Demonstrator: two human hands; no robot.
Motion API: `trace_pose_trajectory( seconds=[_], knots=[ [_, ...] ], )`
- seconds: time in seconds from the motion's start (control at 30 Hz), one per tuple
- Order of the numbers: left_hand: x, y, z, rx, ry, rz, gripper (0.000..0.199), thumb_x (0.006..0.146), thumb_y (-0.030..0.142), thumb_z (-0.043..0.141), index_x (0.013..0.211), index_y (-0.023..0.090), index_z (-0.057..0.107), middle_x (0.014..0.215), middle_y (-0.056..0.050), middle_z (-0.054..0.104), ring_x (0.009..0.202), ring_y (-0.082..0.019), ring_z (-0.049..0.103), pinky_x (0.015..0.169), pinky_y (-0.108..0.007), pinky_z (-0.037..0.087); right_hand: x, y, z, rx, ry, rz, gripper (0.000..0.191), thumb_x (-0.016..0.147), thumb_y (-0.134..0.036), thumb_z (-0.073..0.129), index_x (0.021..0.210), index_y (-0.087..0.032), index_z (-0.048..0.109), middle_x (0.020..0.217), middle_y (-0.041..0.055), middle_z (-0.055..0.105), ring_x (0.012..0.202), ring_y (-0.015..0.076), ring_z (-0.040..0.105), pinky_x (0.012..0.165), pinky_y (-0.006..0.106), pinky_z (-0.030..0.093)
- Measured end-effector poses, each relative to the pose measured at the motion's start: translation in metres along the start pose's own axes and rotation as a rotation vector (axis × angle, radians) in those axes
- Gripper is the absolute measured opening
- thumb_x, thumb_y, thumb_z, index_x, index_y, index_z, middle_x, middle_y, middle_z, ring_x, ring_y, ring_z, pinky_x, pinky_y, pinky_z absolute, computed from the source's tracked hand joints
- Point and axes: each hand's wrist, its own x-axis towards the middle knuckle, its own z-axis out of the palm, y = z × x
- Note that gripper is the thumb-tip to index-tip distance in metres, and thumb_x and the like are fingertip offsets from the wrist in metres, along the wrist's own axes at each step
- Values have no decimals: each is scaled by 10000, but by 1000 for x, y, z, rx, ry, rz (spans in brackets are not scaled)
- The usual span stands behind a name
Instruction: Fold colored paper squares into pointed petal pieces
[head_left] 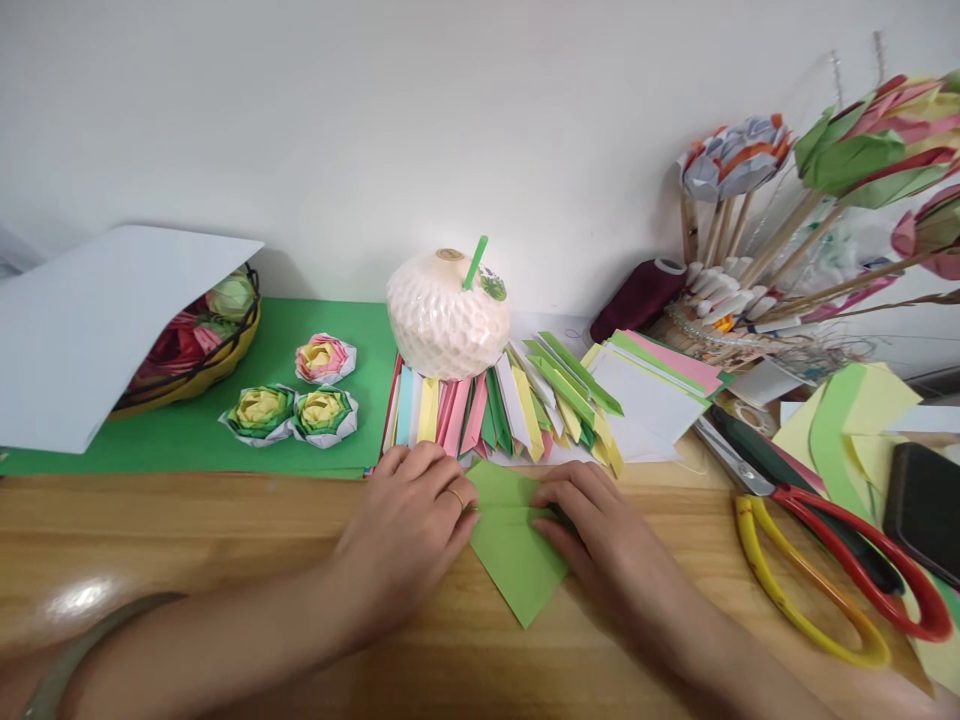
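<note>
A square of light green paper lies cornerwise on the wooden table, one corner pointing toward me. Faint crease lines cross its upper part. My left hand grips its left corner, thumb and fingers closed together there; a ring is on one finger. At the opposite corner, my right hand pinches the paper between thumb and curled fingers. Just beyond both hands lie many folded paper strips in several colours, fanned out in a row.
A white textured coconut-shaped pot with a green straw stands behind the strips. Three paper flowers rest on green card at left, near a basket under white sheets. At right are scissors, a phone and a thread spool.
</note>
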Motion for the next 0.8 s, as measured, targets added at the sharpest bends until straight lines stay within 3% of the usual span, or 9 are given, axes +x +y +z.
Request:
trace_pose_trajectory(
  seconds=[0.3,0.4,0.5,0.67,0.8],
  knots=[
    [0,1,0,-61,-3,26,54,828,138,580,779,149,560,813,-37,615,839,-237,480,698,-365,378,0,-2,-3,64,-13,14,127,859,-81,516,809,-196,496,799,42,580,762,197,519,657,318,457],
    [0,1,0,-186,21,14,78,837,105,546,780,158,540,785,-22,620,830,-218,505,712,-350,419,0,-4,-3,138,2,-17,54,884,-135,528,912,-176,548,825,51,593,786,198,525,682,322,455],
    [-1,1,-1,-342,45,-31,56,842,130,539,801,164,556,769,-23,602,803,-192,548,687,-307,455,0,-7,-5,204,30,-97,147,919,-208,520,1036,-179,603,835,51,607,791,184,537,687,305,455],
    [0,5,-3,-523,38,-75,63,860,203,568,838,166,614,751,-14,621,688,-143,591,623,-252,468,1,-15,-8,258,123,-159,166,932,-172,488,958,-175,652,765,42,619,710,153,535,614,262,444],
    [0,8,-4,-547,72,-55,171,895,259,558,797,171,666,664,0,609,600,-120,574,577,-225,449,-1,-20,-6,217,120,-166,174,941,-193,471,928,-169,643,735,41,637,666,144,561,578,243,441]
  ],
)
